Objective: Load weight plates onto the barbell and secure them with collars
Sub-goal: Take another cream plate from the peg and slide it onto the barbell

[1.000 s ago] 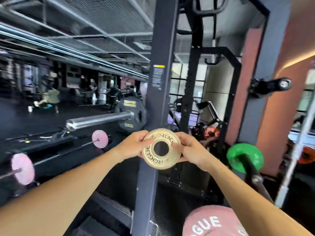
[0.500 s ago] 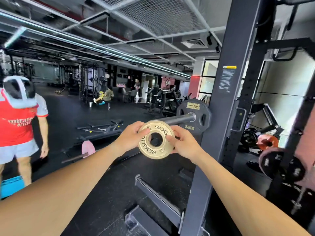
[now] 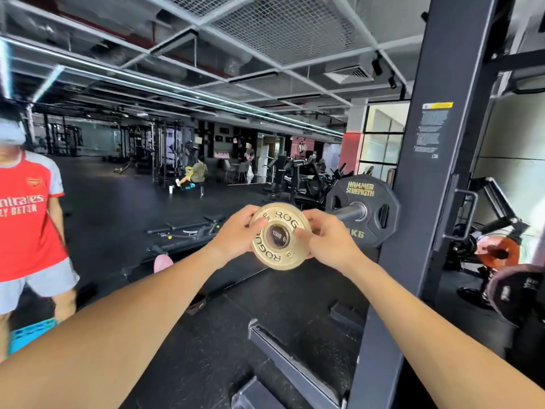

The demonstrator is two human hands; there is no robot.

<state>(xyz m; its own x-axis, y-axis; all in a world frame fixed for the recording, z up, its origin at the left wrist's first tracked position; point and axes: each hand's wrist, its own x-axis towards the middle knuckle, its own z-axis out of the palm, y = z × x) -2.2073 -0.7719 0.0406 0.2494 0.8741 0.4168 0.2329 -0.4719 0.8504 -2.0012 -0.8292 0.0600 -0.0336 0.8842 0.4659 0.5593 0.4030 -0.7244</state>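
I hold a small gold Rogue plate [image 3: 269, 255] upright between both hands. My left hand [image 3: 236, 231] grips its left rim and my right hand [image 3: 327, 240] its right rim. The end cap of the barbell sleeve [image 3: 277, 235] shows through the plate's centre hole, so the plate sits at the tip of the sleeve. Behind my right hand the sleeve [image 3: 351, 212] runs to a black Hammer Strength 5 kg plate [image 3: 374, 211] that is on the bar. No collar is visible.
A dark rack upright [image 3: 424, 202] stands just right of the bar. A person in a red shirt [image 3: 26, 219] stands at the left. Stored plates [image 3: 498, 252] hang at the right, and the rack's floor beam [image 3: 289, 361] lies below my arms.
My view swung left toward the barbell end. Both hands carried the gold plate up to the sleeve, and its hole now frames the sleeve's end cap.
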